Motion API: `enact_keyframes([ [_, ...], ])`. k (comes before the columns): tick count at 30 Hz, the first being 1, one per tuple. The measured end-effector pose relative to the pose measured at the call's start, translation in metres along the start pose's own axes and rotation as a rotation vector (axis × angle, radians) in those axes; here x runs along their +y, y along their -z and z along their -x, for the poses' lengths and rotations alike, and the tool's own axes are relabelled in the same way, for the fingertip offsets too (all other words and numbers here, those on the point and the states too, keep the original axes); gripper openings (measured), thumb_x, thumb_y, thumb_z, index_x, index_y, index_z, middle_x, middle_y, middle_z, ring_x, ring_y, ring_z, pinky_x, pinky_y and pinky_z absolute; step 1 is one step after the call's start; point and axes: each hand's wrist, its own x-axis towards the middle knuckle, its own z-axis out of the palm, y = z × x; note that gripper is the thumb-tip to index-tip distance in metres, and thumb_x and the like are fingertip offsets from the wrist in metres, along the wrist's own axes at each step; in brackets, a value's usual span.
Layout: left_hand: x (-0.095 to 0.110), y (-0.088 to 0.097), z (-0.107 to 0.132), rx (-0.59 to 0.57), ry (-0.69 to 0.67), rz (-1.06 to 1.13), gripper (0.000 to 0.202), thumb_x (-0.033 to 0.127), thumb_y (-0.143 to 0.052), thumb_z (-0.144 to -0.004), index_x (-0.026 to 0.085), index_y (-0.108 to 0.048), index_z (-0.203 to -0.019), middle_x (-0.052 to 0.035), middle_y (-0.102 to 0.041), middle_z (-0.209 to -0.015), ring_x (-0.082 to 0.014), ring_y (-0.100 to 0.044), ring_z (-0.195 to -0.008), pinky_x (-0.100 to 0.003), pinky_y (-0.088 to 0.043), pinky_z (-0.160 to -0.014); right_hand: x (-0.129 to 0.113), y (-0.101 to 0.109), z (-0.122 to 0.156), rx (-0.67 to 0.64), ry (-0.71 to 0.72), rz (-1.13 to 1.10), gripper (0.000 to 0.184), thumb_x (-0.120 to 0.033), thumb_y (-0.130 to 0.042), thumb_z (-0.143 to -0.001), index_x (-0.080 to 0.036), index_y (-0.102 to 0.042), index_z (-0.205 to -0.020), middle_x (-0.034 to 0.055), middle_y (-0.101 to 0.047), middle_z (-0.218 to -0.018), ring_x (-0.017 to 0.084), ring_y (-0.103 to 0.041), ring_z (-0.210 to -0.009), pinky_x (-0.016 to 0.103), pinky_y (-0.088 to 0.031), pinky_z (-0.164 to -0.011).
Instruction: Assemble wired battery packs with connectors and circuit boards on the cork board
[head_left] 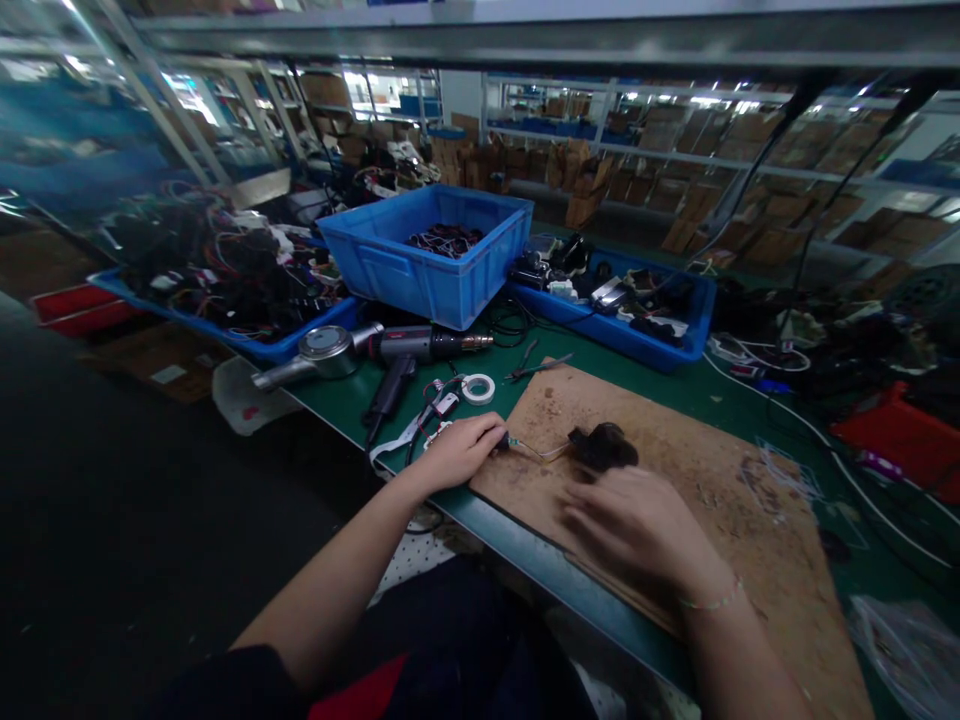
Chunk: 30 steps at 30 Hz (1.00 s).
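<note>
My left hand (463,447) rests at the left edge of a scorched brown board (720,500), its fingers pinched on the end of a thin wire (534,449). The wire runs right to a small black part (604,446) lying on the board. My right hand (637,525) hovers over the board just in front of the black part. It is smeared by motion, with its fingers pointing left, and I cannot make out whether it holds anything.
A heat gun (405,350), a roll of white tape (478,388) and pliers (536,365) lie on the green bench behind my hands. Blue bins (427,270) of wires and parts stand further back. Cables and a red tray (900,435) are at the right.
</note>
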Motion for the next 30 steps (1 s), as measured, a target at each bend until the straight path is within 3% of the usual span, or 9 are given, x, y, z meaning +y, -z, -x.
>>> enact_keyframes([
  [3,-0.001,-0.002,0.001,0.008,0.012,0.02,0.028,0.035,-0.037,-0.105,0.023,-0.061,-0.096,-0.0002,-0.068,-0.091,-0.0193,-0.065,-0.088,-0.029,-0.048,-0.077,-0.002,-0.002,-0.003,0.178,-0.078,-0.085,0.007,-0.028,-0.068,-0.092,-0.026,-0.07,-0.098,-0.0006,-0.068,-0.072,0.016,-0.06,-0.064,0.032,-0.042,-0.062],
  [5,0.0,-0.003,0.002,0.009,0.012,0.03,0.027,0.035,-0.038,-0.104,0.024,-0.062,-0.099,-0.0006,-0.068,-0.097,-0.02,-0.065,-0.094,-0.03,-0.048,-0.081,0.001,-0.002,-0.006,0.369,-0.169,-0.105,0.013,-0.026,-0.07,-0.089,-0.025,-0.07,-0.103,0.0029,-0.072,-0.089,0.019,-0.066,-0.081,0.034,-0.049,-0.077],
  [7,0.0,-0.003,0.004,0.022,0.0,0.045,0.026,0.034,-0.038,-0.104,0.025,-0.062,-0.105,-0.0011,-0.069,-0.105,-0.0201,-0.064,-0.1,-0.031,-0.047,-0.086,0.007,-0.002,-0.008,0.439,-0.267,-0.09,0.03,-0.033,-0.073,-0.087,-0.025,-0.067,-0.115,0.0086,-0.069,-0.116,0.027,-0.063,-0.11,0.045,-0.047,-0.098],
  [10,0.001,0.0,0.007,0.035,-0.036,0.073,0.026,0.035,-0.038,-0.105,0.026,-0.06,-0.116,-0.0023,-0.066,-0.118,-0.0205,-0.062,-0.111,-0.033,-0.046,-0.095,0.016,-0.004,-0.009,0.264,-0.365,-0.127,0.055,-0.049,-0.073,-0.085,-0.025,-0.059,-0.132,0.0112,-0.058,-0.138,0.033,-0.052,-0.129,0.054,-0.042,-0.109],
  [14,-0.002,0.005,0.012,-0.016,-0.074,0.098,0.037,0.048,-0.061,-0.094,0.03,-0.059,-0.126,-0.004,-0.06,-0.129,-0.0231,-0.059,-0.118,-0.034,-0.048,-0.098,0.015,-0.006,-0.007,0.031,-0.438,-0.221,0.047,-0.054,-0.064,-0.091,-0.028,-0.062,-0.13,0.0077,-0.062,-0.135,0.028,-0.057,-0.124,0.048,-0.046,-0.108],
  [18,-0.009,0.006,0.014,-0.069,-0.13,0.114,0.059,0.047,-0.081,-0.078,0.031,-0.059,-0.131,-0.0057,-0.056,-0.13,-0.0243,-0.059,-0.116,-0.036,-0.049,-0.098,0.0,-0.006,-0.013,-0.064,-0.508,-0.04,0.054,-0.057,-0.059,-0.092,-0.03,-0.058,-0.138,0.0084,-0.059,-0.138,0.032,-0.053,-0.128,0.051,-0.049,-0.102],
  [23,-0.013,0.005,0.012,-0.044,-0.168,0.173,0.035,0.034,-0.072,-0.089,0.027,-0.066,-0.123,-0.0057,-0.06,-0.117,-0.0214,-0.06,-0.111,-0.035,-0.048,-0.098,-0.006,-0.002,-0.014,-0.196,-0.608,0.158,0.053,-0.056,-0.054,-0.093,-0.025,-0.061,-0.135,0.0122,-0.062,-0.133,0.035,-0.057,-0.12,0.051,-0.052,-0.094],
  [30,-0.017,0.0,0.01,-0.016,-0.174,0.148,0.029,0.034,-0.07,-0.09,0.028,-0.07,-0.119,-0.005,-0.062,-0.116,-0.0211,-0.061,-0.109,-0.035,-0.048,-0.098,-0.013,0.012,-0.022,-0.275,-0.599,0.271,0.05,-0.049,-0.061,-0.089,-0.018,-0.065,-0.128,0.0166,-0.063,-0.129,0.038,-0.057,-0.117,0.053,-0.046,-0.097],
])
